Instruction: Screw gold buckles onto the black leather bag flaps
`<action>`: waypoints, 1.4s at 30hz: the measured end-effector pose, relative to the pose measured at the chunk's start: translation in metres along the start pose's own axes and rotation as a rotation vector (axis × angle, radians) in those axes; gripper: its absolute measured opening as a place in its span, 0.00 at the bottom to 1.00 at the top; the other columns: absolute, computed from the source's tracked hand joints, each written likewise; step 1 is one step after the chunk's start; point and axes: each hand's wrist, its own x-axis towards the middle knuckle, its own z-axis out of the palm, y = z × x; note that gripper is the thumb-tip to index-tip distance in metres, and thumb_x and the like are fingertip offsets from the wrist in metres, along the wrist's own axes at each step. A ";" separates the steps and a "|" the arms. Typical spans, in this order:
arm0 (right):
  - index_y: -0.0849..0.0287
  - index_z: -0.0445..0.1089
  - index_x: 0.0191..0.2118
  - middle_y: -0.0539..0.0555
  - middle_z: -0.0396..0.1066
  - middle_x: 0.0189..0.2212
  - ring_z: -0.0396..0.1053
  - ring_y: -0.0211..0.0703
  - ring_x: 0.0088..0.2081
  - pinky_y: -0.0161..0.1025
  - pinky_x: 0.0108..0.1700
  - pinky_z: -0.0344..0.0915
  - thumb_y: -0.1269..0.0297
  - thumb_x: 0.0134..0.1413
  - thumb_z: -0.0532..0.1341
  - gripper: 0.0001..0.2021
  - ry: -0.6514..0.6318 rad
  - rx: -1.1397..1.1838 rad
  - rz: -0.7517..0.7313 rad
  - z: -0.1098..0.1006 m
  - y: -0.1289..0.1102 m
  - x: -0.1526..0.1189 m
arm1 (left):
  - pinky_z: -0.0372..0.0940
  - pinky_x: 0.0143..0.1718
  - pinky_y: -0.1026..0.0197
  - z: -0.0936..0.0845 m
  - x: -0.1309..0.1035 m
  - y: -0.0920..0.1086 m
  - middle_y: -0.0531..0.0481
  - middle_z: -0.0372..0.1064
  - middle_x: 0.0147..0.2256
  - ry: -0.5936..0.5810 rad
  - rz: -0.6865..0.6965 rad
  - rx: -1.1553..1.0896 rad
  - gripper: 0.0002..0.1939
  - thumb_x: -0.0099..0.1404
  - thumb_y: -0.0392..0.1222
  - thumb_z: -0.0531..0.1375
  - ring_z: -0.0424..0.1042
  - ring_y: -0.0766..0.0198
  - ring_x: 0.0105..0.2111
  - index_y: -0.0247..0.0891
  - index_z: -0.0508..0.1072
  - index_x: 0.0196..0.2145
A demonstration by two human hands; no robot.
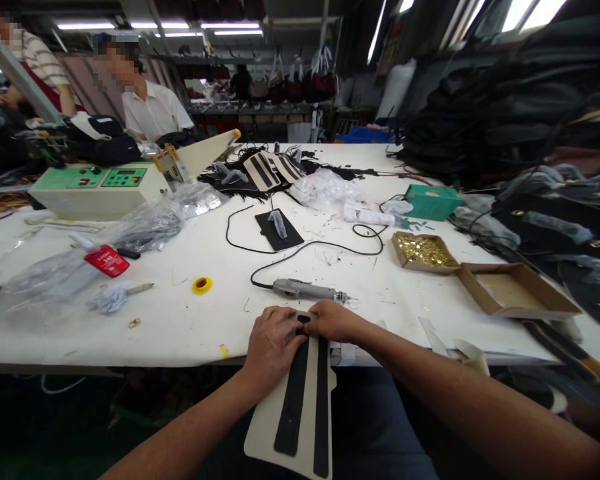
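Observation:
A cream panel (307, 400) with two black strips rests across the table's front edge and my lap. My left hand (275, 343) lies over its upper left part, fingers bent onto the panel near a small black piece at the top. My right hand (333, 320) is closed at the panel's top right, thumb and fingers pinched by that black piece; whatever it holds is too small to make out. Just beyond the hands lies a grey electric screwdriver (305, 290) with a black cable.
On the white table (220, 260) are yellow tape (202, 285), a red glue bottle (107, 259), a box of gold parts (424, 252), a cardboard tray (517, 288), a green box (433, 202) and a green machine (100, 190). A person (153, 107) is behind it.

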 end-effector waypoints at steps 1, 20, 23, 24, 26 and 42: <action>0.61 0.76 0.28 0.50 0.68 0.22 0.65 0.40 0.27 0.36 0.28 0.53 0.61 0.54 0.66 0.09 0.009 -0.004 0.007 0.001 0.000 0.001 | 0.66 0.58 0.42 0.002 0.000 -0.001 0.46 0.77 0.53 0.001 -0.013 -0.003 0.10 0.64 0.36 0.69 0.70 0.48 0.56 0.44 0.82 0.44; 0.57 0.81 0.40 0.55 0.81 0.37 0.77 0.51 0.41 0.39 0.38 0.66 0.61 0.54 0.69 0.09 0.316 0.067 0.041 0.017 0.013 -0.001 | 0.65 0.53 0.42 0.009 0.003 -0.008 0.50 0.80 0.51 -0.028 -0.012 0.060 0.09 0.67 0.41 0.67 0.71 0.48 0.54 0.47 0.83 0.46; 0.53 0.81 0.41 0.54 0.81 0.39 0.77 0.51 0.42 0.38 0.39 0.67 0.58 0.51 0.71 0.11 0.351 0.073 0.061 0.022 0.013 -0.007 | 0.66 0.55 0.42 0.014 0.000 -0.013 0.50 0.80 0.51 -0.010 0.026 0.081 0.09 0.69 0.45 0.65 0.71 0.47 0.54 0.47 0.83 0.45; 0.53 0.81 0.42 0.53 0.81 0.40 0.77 0.51 0.43 0.39 0.39 0.68 0.57 0.51 0.72 0.13 0.379 0.080 0.060 0.024 0.014 -0.010 | 0.66 0.56 0.42 0.016 0.000 -0.015 0.50 0.80 0.51 -0.009 0.036 0.087 0.09 0.69 0.47 0.65 0.71 0.47 0.55 0.47 0.83 0.45; 0.52 0.80 0.45 0.53 0.81 0.43 0.77 0.50 0.43 0.39 0.42 0.69 0.56 0.51 0.72 0.16 0.484 0.103 0.033 0.029 0.021 -0.019 | 0.66 0.57 0.42 0.020 0.001 -0.020 0.50 0.80 0.51 -0.008 0.056 0.090 0.10 0.68 0.48 0.65 0.72 0.47 0.54 0.47 0.83 0.45; 0.53 0.83 0.38 0.54 0.83 0.41 0.78 0.47 0.42 0.38 0.47 0.68 0.60 0.59 0.65 0.08 0.868 -0.065 0.387 -0.046 0.229 -0.121 | 0.66 0.58 0.40 0.024 0.002 -0.026 0.50 0.80 0.49 -0.010 0.068 0.086 0.11 0.67 0.52 0.63 0.72 0.45 0.54 0.49 0.83 0.42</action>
